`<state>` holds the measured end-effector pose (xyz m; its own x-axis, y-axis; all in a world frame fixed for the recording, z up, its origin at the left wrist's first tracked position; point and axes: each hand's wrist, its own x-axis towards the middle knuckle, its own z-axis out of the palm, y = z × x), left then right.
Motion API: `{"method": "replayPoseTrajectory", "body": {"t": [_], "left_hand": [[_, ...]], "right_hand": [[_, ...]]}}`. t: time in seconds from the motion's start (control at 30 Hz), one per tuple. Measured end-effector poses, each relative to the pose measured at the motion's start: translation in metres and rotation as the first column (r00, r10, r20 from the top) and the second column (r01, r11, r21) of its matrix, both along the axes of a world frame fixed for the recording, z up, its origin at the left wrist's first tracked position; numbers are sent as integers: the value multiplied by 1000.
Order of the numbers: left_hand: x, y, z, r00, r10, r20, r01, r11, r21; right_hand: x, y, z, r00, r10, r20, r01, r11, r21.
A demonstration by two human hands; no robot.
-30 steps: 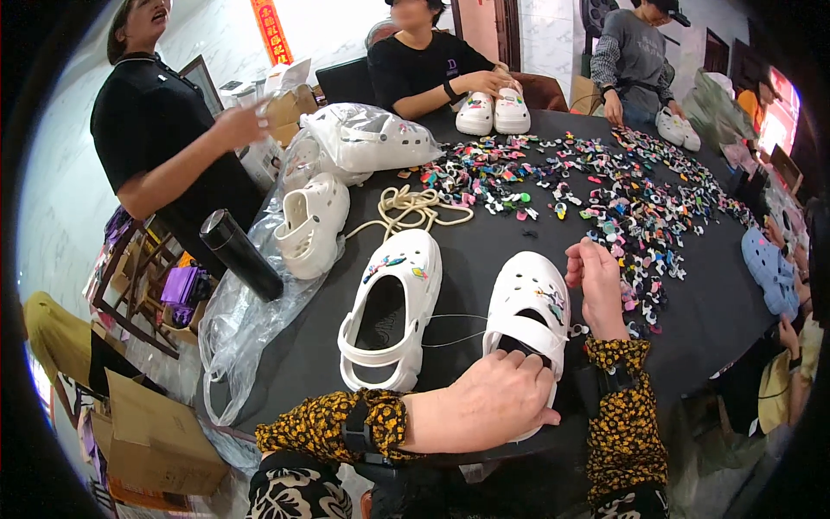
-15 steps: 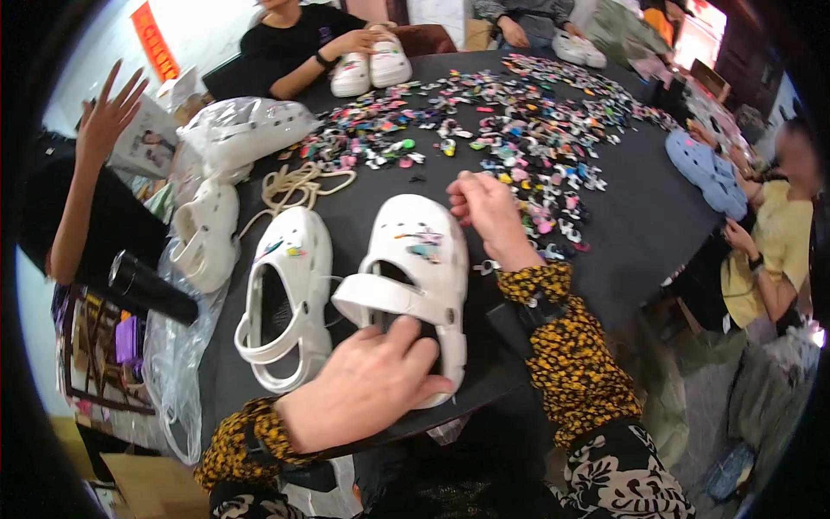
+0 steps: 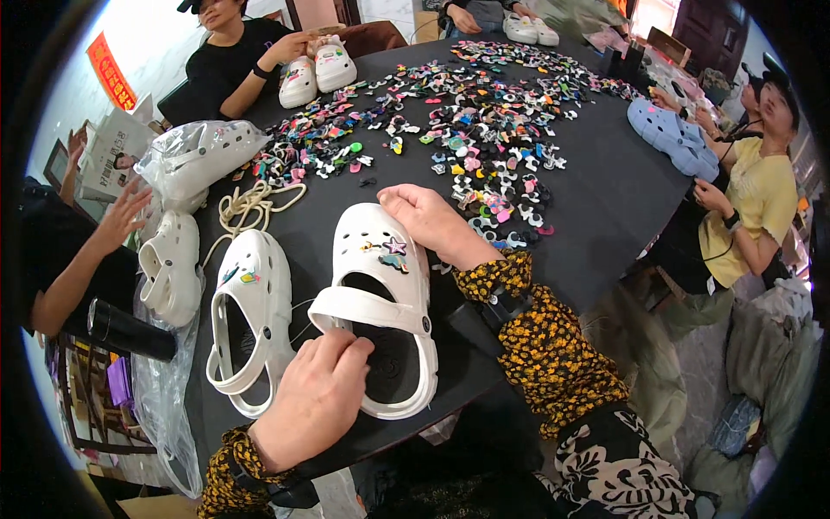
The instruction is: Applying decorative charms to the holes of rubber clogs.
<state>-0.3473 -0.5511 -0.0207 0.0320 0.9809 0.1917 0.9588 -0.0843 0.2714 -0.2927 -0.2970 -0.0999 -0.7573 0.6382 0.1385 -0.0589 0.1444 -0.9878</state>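
Note:
A white clog (image 3: 372, 229) with star, rainbow and other small charms on its toe lies in front of me, its strap across the opening. My left hand (image 3: 324, 381) is closed at the clog's left side rim, fingers curled over the edge. Against the right side of the toe is my right hand (image 3: 432, 227), fingers bent together and pressed on it; their tips are partly hidden. The matching white clog (image 3: 275, 320) lies just left, with small colourful charms on its toe. A thin pale strand shows between the two clogs.
Loose charms (image 3: 467, 130) spread across the black table (image 3: 596, 190). At left are a cord (image 3: 246, 208), bagged white clogs (image 3: 203, 156), another clog (image 3: 170, 268) and a black bottle (image 3: 130, 330). Co-workers sit around; one in yellow (image 3: 761, 199) is near a blue clog (image 3: 670, 134).
My right hand has come to the clog's toe from beside it. My left hand has shifted from inside the heel opening to the left rim. The view has turned slightly right.

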Motion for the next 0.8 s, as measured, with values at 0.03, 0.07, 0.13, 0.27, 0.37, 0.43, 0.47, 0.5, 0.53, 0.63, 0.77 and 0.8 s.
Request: {"method": "replayPoseTrajectory", "body": {"t": [0.03, 0.07, 0.13, 0.27, 0.37, 0.43, 0.47, 0.5, 0.53, 0.63, 0.77, 0.8], "left_hand": [[-4, -2, -1, 1000, -7, -9, 7, 999, 36], [-8, -5, 0, 1000, -13, -19, 14, 997, 72], [-13, -6, 4, 995, -26, -95, 39, 990, 135], [-28, -13, 13, 953, -69, -295, 107, 988, 113], [-41, -34, 5, 941, -54, -335, 90, 992, 92], [-40, -47, 1, 944, -12, -328, 33, 998, 58], [-41, -51, 1, 947, 24, -320, -15, 999, 31], [-42, -54, 1, 950, 39, -311, -30, 999, 32], [-45, -57, 3, 952, 54, -302, -46, 998, 33], [-59, -68, 6, 917, 204, -343, -222, 975, -15], [-76, -83, 9, 893, 342, -292, -332, 939, 83], [-75, -84, 8, 891, 347, -293, -339, 937, 80]], "right_hand": [[2, -2, 4, 1000, 22, -20, -22, 1000, 12], [0, -3, 6, 999, 30, -25, -30, 1000, 7], [2, -1, 7, 998, 30, -63, -31, 999, -17], [7, 4, 10, 981, 23, -193, -47, 992, -120], [9, -4, 21, 986, 72, -153, -88, 991, -102], [5, -10, 16, 979, 141, -148, -140, 990, 12], [5, -12, 15, 977, 148, -151, -149, 989, 4], [5, -16, 16, 970, 212, -121, -217, 976, -29], [4, -18, 15, 957, 276, -92, -283, 957, -64], [-1, -28, 8, 947, 320, -26, -317, 946, 67], [-6, -42, 8, 944, 327, 37, -328, 924, 196], [-5, -41, 8, 948, 316, 38, -317, 928, 197]]}}
